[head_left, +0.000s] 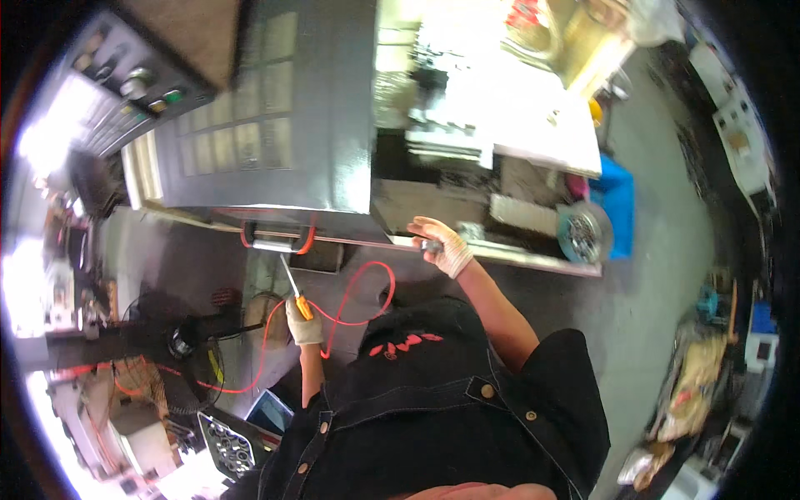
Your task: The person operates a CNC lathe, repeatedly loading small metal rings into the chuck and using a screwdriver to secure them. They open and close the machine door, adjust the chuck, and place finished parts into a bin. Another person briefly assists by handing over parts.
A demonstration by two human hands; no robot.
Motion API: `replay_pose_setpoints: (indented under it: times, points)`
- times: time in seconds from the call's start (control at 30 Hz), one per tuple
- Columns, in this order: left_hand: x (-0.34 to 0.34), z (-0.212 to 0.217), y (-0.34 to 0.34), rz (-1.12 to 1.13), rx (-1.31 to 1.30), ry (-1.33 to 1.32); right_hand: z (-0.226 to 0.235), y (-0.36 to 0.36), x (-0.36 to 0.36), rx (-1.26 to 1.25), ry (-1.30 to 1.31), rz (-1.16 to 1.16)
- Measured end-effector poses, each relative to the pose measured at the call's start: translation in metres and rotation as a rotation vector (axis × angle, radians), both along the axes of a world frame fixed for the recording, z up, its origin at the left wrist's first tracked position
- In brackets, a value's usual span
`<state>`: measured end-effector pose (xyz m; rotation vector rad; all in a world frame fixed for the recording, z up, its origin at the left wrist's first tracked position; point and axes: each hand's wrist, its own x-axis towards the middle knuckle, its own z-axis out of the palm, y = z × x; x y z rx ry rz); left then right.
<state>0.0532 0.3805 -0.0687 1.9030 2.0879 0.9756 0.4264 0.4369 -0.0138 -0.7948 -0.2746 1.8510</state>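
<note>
**Two gloved hands at the front of a dark machine housing**

Landmark: the dark machine housing (275, 108), its sliding door filling the upper middle; all places given from it.

Left hand (304, 323), in a pale glove, sits below the housing's lower edge; fingers closed round an orange-handled air gun (293, 292) with a thin metal nozzle angled up toward the door handle (275, 243); nozzle tip just short of the handle, contact not clear.

A red coiled hose (358, 300) loops from the gun, below the housing, and trails off to the lower left; its far end lost among clutter.

Right hand (440, 246), also gloved, lies at the housing's lower right corner, on the sill of the open bay; fingers closed on a small grey metal part (431, 245); its shape too blurred to name.

Inside the bay, right of the housing, glare washes out most detail; a round metal chuck (585, 233) shows at the far right.

Control panel (125, 83) upper left of the housing, partly cut by the rim; the person's dark shirt hides the floor directly beneath.
</note>
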Motion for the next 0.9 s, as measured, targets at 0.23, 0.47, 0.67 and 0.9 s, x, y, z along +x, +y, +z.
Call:
replay_pose_setpoints:
  times: [0.23, 0.47, 0.67, 0.9]
  points:
    - [0.053, -0.036, -0.049, -0.073, -0.301, 0.062, -0.069, -0.122, 0.215, -0.167, 0.265, -0.526]
    - [0.022, -0.069, -0.112, 0.02, -0.48, 0.2, -0.104, -0.126, 0.354, -0.379, -0.699, -0.856]
    - [0.007, -0.063, -0.212, 0.371, -0.717, 0.009, -0.099, -0.135, 0.296, -0.174, -0.89, -0.691]
    - [-0.01, -0.085, -0.312, 0.687, -0.734, -0.111, -0.12, -0.17, 0.136, -0.224, -0.638, -0.26]
